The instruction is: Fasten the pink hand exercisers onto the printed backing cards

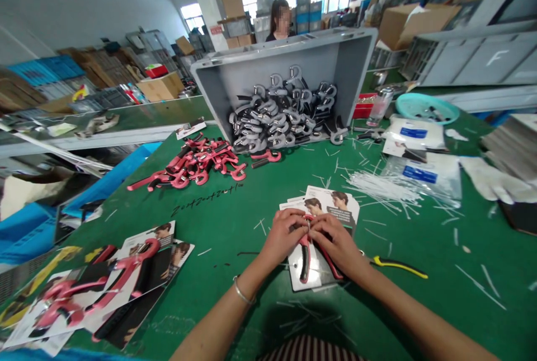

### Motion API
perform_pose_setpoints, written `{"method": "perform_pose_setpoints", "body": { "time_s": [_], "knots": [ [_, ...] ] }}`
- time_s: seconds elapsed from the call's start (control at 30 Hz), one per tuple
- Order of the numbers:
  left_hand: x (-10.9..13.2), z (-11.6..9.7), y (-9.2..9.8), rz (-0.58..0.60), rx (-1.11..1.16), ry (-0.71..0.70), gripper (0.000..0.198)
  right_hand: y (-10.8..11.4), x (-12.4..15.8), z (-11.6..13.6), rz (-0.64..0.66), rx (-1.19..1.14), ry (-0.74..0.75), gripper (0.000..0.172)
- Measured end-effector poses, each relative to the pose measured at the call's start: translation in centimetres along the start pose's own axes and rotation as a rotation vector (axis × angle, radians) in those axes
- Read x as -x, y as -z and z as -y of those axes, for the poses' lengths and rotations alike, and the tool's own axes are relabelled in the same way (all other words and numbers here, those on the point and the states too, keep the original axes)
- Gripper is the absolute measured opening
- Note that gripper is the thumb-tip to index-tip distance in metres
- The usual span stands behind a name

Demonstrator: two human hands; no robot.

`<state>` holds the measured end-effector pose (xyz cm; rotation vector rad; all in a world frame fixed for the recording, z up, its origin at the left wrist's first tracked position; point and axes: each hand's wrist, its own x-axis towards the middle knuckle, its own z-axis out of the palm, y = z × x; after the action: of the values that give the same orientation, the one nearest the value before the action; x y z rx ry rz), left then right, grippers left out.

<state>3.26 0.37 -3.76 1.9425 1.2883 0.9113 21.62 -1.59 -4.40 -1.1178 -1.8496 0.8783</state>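
A pink and black hand grip strengthener (306,263) lies on a stack of printed cards (297,278) in front of me. My left hand (286,233) pinches at its top from the left, and my right hand (333,240) closes on the same spot from the right. The fingertips of both hands nearly meet there; a small whitish bit shows between them, too small to name. Yellow-handled cutters (400,266) lie beside my right forearm. Farther right is a loose heap of thin white cable ties (388,190).
A grey crate (352,81) on its side holds many grey hand grips (281,117). Pink grips (197,162) are piled left of it. Carded pink grips (121,280) lie front left. Plastic bags (423,173), a glove (493,179) and a turquoise bowl (428,104) are at right. A person (280,19) is beyond.
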Motion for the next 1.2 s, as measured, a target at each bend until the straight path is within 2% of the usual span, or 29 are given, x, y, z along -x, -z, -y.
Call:
{"method": "perform_pose_setpoints", "body": {
  "time_s": [0.17,0.6,0.77,0.97,1.2],
  "knots": [
    [0.0,0.0,-0.4,-0.017,0.011,-0.007,0.008,0.0,1.0,0.0,0.023,0.012,-0.012,0.017],
    [1.1,0.2,-1.3,-0.092,-0.003,-0.096,0.017,0.0,0.7,-0.1,0.05,-0.016,-0.012,0.016],
    [0.9,0.2,-1.4,-0.106,0.017,-0.081,0.015,0.0,0.8,-0.1,0.061,-0.013,0.002,0.015],
    [1.1,0.1,-1.3,-0.1,0.003,-0.099,0.016,-0.1,0.7,0.0,0.045,-0.011,-0.008,0.015],
    [1.5,-0.6,-0.9,-0.046,-0.156,-0.183,0.016,-0.1,0.3,0.2,-0.009,-0.041,-0.047,0.016]
  ]
}}
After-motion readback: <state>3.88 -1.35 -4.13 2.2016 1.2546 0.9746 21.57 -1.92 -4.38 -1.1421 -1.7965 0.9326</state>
